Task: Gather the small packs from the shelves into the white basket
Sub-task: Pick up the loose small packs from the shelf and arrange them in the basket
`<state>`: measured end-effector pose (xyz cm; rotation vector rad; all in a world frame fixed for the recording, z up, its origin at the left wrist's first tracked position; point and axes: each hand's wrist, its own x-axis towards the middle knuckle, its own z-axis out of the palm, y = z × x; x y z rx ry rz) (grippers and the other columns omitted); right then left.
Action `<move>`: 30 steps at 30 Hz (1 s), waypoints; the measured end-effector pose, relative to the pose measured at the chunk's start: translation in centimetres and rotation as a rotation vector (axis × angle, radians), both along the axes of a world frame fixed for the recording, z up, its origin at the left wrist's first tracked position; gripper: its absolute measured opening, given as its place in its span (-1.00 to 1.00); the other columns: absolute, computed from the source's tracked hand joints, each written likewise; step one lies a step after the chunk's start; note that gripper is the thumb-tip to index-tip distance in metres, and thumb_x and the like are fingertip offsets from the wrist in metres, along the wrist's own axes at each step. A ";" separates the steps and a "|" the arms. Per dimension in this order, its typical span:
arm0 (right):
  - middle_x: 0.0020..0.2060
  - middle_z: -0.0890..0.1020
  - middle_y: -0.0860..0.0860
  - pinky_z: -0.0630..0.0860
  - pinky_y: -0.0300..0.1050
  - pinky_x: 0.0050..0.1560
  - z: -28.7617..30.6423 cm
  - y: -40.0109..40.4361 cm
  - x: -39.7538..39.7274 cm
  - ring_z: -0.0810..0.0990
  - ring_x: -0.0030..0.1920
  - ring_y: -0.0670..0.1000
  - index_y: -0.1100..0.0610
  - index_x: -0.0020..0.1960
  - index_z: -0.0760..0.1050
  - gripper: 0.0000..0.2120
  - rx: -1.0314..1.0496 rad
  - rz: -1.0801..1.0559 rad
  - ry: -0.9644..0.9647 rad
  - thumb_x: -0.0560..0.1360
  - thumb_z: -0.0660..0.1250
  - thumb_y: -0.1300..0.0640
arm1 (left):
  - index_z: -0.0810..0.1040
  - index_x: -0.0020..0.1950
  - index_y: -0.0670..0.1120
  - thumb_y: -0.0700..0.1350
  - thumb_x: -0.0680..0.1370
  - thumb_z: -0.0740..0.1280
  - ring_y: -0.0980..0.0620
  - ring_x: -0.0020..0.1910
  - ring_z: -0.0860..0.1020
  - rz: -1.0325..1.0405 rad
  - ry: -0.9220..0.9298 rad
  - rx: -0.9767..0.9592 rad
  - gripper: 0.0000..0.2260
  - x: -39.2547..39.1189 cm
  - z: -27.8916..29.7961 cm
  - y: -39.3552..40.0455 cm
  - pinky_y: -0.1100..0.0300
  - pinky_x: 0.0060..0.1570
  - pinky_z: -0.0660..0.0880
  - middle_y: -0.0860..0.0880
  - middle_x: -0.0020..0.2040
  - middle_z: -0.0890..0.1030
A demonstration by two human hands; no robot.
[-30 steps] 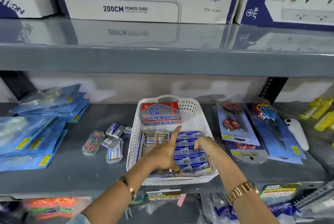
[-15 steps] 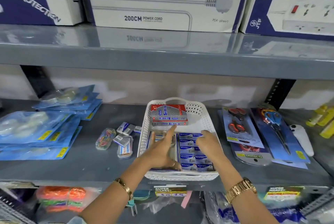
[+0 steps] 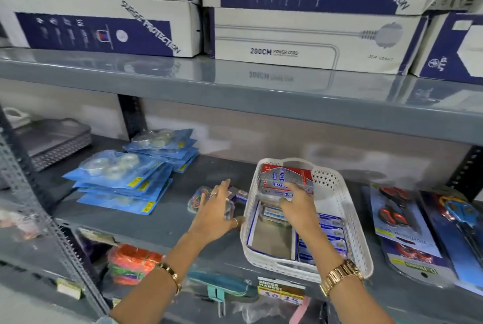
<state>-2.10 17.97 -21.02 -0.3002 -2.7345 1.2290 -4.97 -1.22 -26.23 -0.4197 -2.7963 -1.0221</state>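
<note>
The person is partway through collecting. The white basket (image 3: 350, 221) sits on the middle shelf (image 3: 167, 221) and already holds rows of blue-and-white packs along its right side and a red-and-silver box (image 3: 286, 178) at the back; a bare patch shows at its front left.

The left hand (image 3: 213, 215) is outside the basket, just beside its left wall, reaching over the loose small packs (image 3: 239, 194) that lie on the shelf next to a bag of coloured clips (image 3: 200, 198). Its fingers (image 3: 222, 186) are spread and mostly straight, and it does not look to have closed on anything yet. The right hand (image 3: 296, 204) is inside the basket near the box, fingers bent down onto the contents there; whether it holds a pack or only steadies them cannot be told.

The next move likely calls for the left hand to close round one or more of the loose packs, lift them over the basket wall and set them in the bare patch.

Motion blur smears the hands and the packs beneath them, so how many loose packs remain is unclear; the left palm covers some. The scissor cards (image 3: 397, 221) at right are cut by the frame edge, and the lower shelf is mostly hidden.
</note>
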 end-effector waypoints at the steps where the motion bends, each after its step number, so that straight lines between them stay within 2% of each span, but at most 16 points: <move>1: 0.34 0.50 0.11 0.43 -0.11 0.27 -0.1 -0.6 -0.4 0.52 0.26 0.12 0.13 0.42 0.35 -0.53 0.021 0.022 -0.002 0.51 0.26 0.27 | 0.01 0.54 -0.07 0.05 0.41 0.46 -0.09 0.46 0.22 0.029 -0.022 0.019 -0.14 0.0 -0.3 -0.7 0.02 0.44 0.04 -0.05 0.47 0.31; 3: 0.35 0.49 0.11 0.41 -0.06 0.31 -0.2 -1.7 -0.9 0.49 0.31 0.12 0.14 0.41 0.35 -0.53 0.035 0.073 -0.006 0.51 0.27 0.27 | 0.02 0.53 -0.11 0.03 0.43 0.45 -0.08 0.47 0.22 0.059 -0.050 0.014 -0.16 0.1 -0.9 -2.1 0.04 0.44 0.06 -0.06 0.47 0.31; 7: 0.36 0.48 0.11 0.40 -0.05 0.35 -0.8 -4.0 -2.2 0.47 0.33 0.11 0.12 0.42 0.34 -0.53 0.094 0.216 0.011 0.52 0.27 0.25 | -0.01 0.54 -0.09 0.16 0.43 0.39 -0.03 0.50 0.19 0.104 -0.113 -0.090 -0.14 -0.2 -2.6 -4.8 -0.08 0.47 0.06 -0.03 0.50 0.26; 11: 0.43 0.39 0.05 0.34 -0.08 0.41 -1.9 -6.7 -3.9 0.40 0.40 0.06 0.10 0.44 0.30 -0.51 0.240 0.370 0.024 0.53 0.26 0.16 | -0.09 0.55 -0.12 0.19 0.47 0.33 -0.06 0.55 0.00 0.173 -0.191 -0.178 -0.13 0.2 -3.2 -5.8 -0.09 0.48 -0.06 -0.10 0.57 0.01; 15: 0.35 0.47 0.08 0.35 -0.09 0.34 -2.8 -8.9 -5.4 0.44 0.35 0.09 0.12 0.39 0.36 -0.57 0.414 0.456 -0.004 0.54 0.24 0.13 | -0.17 0.55 -0.14 0.21 0.50 0.28 -0.08 0.55 -0.07 0.176 -0.281 -0.272 -0.13 0.6 -4.1 -6.3 -0.06 0.48 -0.09 -0.11 0.57 -0.11; 19: 0.27 0.53 0.14 0.43 -0.03 0.25 -3.4 -10.3 -6.9 0.49 0.29 0.14 0.14 0.30 0.42 -0.62 0.520 0.473 -0.081 0.51 0.28 0.08 | -0.20 0.54 -0.16 0.29 0.52 0.14 -0.07 0.55 -0.13 0.153 -0.330 -0.406 -0.15 1.2 -5.3 -6.5 -0.03 0.49 -0.16 -0.10 0.57 -0.16; 22: 0.25 0.55 0.14 0.48 0.02 0.22 -3.8 -11.2 -7.5 0.51 0.27 0.15 0.13 0.31 0.41 -0.50 0.563 0.465 -0.159 0.44 0.38 -0.03 | -0.21 0.54 -0.16 0.47 0.41 -0.10 -0.06 0.55 -0.18 0.136 -0.339 -0.507 -0.06 1.4 -6.1 -6.5 -0.03 0.49 -0.23 -0.10 0.57 -0.16; 24: 0.23 0.57 0.15 0.50 0.05 0.21 -4.1 -11.6 -7.8 0.53 0.25 0.16 0.12 0.30 0.40 -0.44 0.604 0.461 -0.194 0.39 0.43 -0.08 | -0.22 0.54 -0.16 0.46 0.43 -0.11 -0.05 0.54 -0.21 0.135 -0.328 -0.560 -0.09 1.2 -6.7 -6.6 -0.03 0.49 -0.26 -0.10 0.57 -0.18; 27: 0.21 0.58 0.13 0.51 0.01 0.20 -4.0 -11.8 -8.4 0.54 0.24 0.15 0.13 0.26 0.44 -0.46 0.589 0.453 -0.242 0.36 0.47 -0.05 | -0.25 0.53 -0.16 0.39 0.50 -0.06 -0.04 0.54 -0.24 0.126 -0.315 -0.581 -0.16 1.1 -7.0 -6.7 -0.03 0.49 -0.29 -0.10 0.56 -0.21; 30: 0.22 0.58 0.14 0.49 -0.07 0.18 -3.8 -11.4 -8.9 0.54 0.23 0.12 0.15 0.24 0.49 -0.54 0.501 0.421 -0.275 0.39 0.46 0.04 | -0.26 0.52 -0.15 0.50 0.33 -0.27 -0.04 0.53 -0.25 0.113 -0.318 -0.591 -0.02 1.0 -7.1 -6.7 -0.01 0.46 -0.32 -0.09 0.56 -0.22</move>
